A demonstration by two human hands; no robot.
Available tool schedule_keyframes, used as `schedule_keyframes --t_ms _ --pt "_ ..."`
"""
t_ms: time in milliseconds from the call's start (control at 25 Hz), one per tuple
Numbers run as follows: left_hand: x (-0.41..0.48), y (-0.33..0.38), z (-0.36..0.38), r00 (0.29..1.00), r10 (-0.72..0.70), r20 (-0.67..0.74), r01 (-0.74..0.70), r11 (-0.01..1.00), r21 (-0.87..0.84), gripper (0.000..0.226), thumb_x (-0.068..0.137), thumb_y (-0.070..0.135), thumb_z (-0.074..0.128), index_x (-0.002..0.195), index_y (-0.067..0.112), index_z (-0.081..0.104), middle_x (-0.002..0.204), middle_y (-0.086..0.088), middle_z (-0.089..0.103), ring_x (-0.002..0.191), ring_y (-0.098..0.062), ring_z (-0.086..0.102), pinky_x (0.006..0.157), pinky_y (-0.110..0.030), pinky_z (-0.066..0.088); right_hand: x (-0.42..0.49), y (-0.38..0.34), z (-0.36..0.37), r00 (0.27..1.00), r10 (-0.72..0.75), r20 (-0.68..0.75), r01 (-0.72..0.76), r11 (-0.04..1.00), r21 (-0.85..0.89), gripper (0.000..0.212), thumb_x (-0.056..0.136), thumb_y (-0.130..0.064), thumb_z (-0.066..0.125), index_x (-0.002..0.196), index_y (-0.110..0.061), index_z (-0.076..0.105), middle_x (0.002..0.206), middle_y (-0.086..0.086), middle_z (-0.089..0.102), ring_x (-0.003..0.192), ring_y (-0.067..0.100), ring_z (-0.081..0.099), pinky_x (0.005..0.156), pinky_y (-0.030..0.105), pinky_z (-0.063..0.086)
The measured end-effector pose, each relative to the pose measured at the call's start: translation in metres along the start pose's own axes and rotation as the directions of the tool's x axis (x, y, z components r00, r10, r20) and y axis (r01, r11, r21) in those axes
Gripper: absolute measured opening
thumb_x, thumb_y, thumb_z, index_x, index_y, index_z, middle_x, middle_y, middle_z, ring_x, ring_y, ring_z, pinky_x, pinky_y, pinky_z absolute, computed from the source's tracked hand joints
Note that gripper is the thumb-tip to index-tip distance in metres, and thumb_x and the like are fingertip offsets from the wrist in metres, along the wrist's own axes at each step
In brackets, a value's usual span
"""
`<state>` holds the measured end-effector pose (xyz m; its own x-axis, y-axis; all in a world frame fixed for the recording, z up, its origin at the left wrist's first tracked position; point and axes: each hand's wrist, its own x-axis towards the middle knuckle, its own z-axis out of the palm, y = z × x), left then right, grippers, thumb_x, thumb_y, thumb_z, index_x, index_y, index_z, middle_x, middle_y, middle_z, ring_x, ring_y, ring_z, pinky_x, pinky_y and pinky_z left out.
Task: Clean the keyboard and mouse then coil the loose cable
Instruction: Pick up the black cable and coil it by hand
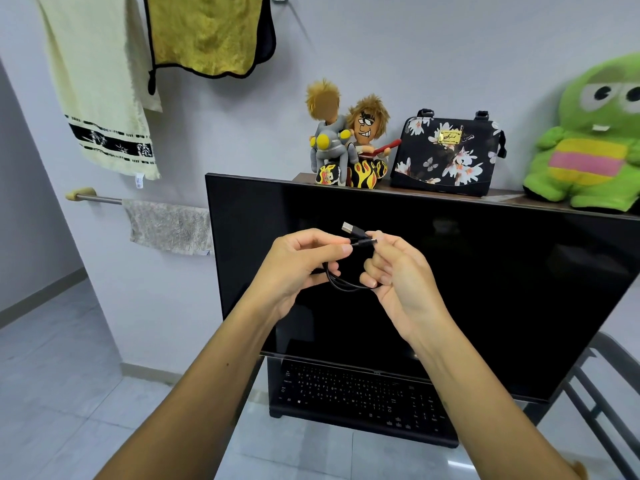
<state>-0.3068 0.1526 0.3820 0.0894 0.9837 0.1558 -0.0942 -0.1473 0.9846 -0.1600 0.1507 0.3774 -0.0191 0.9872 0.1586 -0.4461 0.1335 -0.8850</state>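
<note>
Both forearms come up from 6 o'clock and meet at mid-frame, where my left hand and right hand share the black cable, held in the air in front of the dark monitor. Left thumb and forefinger pinch its upper strands, with the other fingers curled round the loops. The right hand pinches the end just below the silver USB plug, its lower fingers hooked round the loop hanging between the two hands. How many turns the loop has, I cannot tell against the black screen. At 6 o'clock the keyboard lies under the monitor's lower edge, partly covered by my right wrist. Toward 12 o'clock a shelf behind the monitor carries two dolls, a floral handbag with its flap down and its contents hidden, and, at 2 o'clock, a green plush toy cut off by the frame edge. At 10 o'clock a pale towel and a yellow cloth hang on the wall, and at 9 o'clock a grey rag hangs on a rail.
</note>
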Motion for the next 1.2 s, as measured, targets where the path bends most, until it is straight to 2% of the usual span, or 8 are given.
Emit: schedule_keyframes --t_ms 120,360,480,600,800,880,1040,1200 --pt "0.001 0.001 0.003 0.997 0.049 -0.062 -0.046 0.998 0.04 0.009 0.075 0.005 0.076 0.072 0.01 0.069 0.069 -0.006 0.064 0.059 -0.013 0.06 0.077 -0.04 0.057 0.0 0.0 -0.001 1.0 -0.007 -0.002 0.007 1.0 0.009 0.017 0.099 -0.012 0.042 0.1 -0.006 0.058 0.049 -0.006 0.026 0.044 0.007 0.024 0.045 0.02 0.032" --pt "0.005 -0.004 0.008 0.972 0.177 -0.154 -0.142 0.967 0.212 0.014 0.079 0.007 0.073 0.086 0.012 0.062 0.059 -0.001 0.064 0.056 -0.017 0.066 0.057 -0.028 0.055 0.0 0.0 -0.002 1.0 -0.015 0.006 0.016 0.999 -0.046 0.01 0.095 -0.011 0.051 0.101 -0.006 0.058 0.051 -0.007 0.031 0.043 0.005 0.027 0.044 0.018 0.033" --pt "0.009 -0.006 0.004 0.997 0.039 -0.061 -0.042 0.997 -0.058 0.024 0.081 0.007 0.071 0.105 0.009 0.068 0.076 -0.007 0.071 0.065 -0.013 0.066 0.076 -0.035 0.059 0.001 -0.001 -0.004 1.0 0.008 -0.007 -0.009 1.0 -0.026 0.012 0.096 -0.011 0.05 0.103 -0.006 0.058 0.05 -0.008 0.033 0.042 0.004 0.029 0.043 0.018 0.033" --pt "0.012 -0.012 0.002 0.993 -0.117 0.033 0.121 0.925 -0.36 0.026 0.083 0.007 0.066 0.108 0.007 0.068 0.088 -0.007 0.073 0.068 -0.009 0.066 0.077 -0.03 0.059 0.002 -0.001 -0.008 0.999 0.032 0.018 -0.031 0.998 -0.058 0.011 0.095 -0.014 0.052 0.102 -0.009 0.06 0.049 -0.008 0.031 0.044 0.005 0.029 0.047 0.02 0.036" --pt "0.014 -0.023 0.013 0.951 -0.243 0.191 0.309 0.782 -0.541 0.026 0.079 0.01 0.064 0.104 0.014 0.07 0.083 0.004 0.071 0.065 -0.004 0.064 0.084 -0.026 0.057 0.001 0.0 -0.02 0.999 0.044 0.007 -0.042 0.988 -0.146 0.013 0.096 -0.016 0.052 0.103 -0.011 0.062 0.05 -0.008 0.032 0.046 0.006 0.032 0.053 0.024 0.039" --pt "0.016 -0.027 0.02 0.941 -0.249 0.231 0.335 0.788 -0.516 0.028 0.077 0.011 0.064 0.103 0.019 0.071 0.082 0.007 0.07 0.068 -0.004 0.063 0.086 -0.028 0.054 0.0 0.001 -0.029 0.999 0.029 -0.024 -0.033 0.982 -0.189 0.014 0.095 -0.016 0.053 0.103 -0.011 0.063 0.052 -0.006 0.037 0.047 0.007 0.036 0.054 0.024 0.043" --pt "0.022 -0.042 0.043 0.943 -0.262 0.203 0.304 0.928 -0.216 0.02 0.084 0.013 0.066 0.097 0.025 0.074 0.098 0.006 0.074 0.079 -0.005 0.062 0.084 -0.026 0.049 -0.008 0.003 -0.07 0.986 -0.047 -0.158 -0.006 0.947 -0.322 0.01 0.09 -0.015 0.062 0.097 -0.013 0.07 0.066 0.0 0.057 0.056 0.009 0.056 0.072 0.033 0.056" --pt "0.027 -0.073 0.081 0.907 -0.326 0.265 0.336 0.942 0.007 0.028 0.084 0.007 0.064 0.105 0.024 0.072 0.104 0.003 0.074 0.092 -0.007 0.064 0.084 -0.025 0.048 -0.025 0.007 -0.132 0.971 0.039 -0.236 -0.141 0.892 -0.43 0.018 0.093 -0.006 0.055 0.091 -0.02 0.066 0.078 0.005 0.066 0.068 0.015 0.062 0.086 0.041 0.056"
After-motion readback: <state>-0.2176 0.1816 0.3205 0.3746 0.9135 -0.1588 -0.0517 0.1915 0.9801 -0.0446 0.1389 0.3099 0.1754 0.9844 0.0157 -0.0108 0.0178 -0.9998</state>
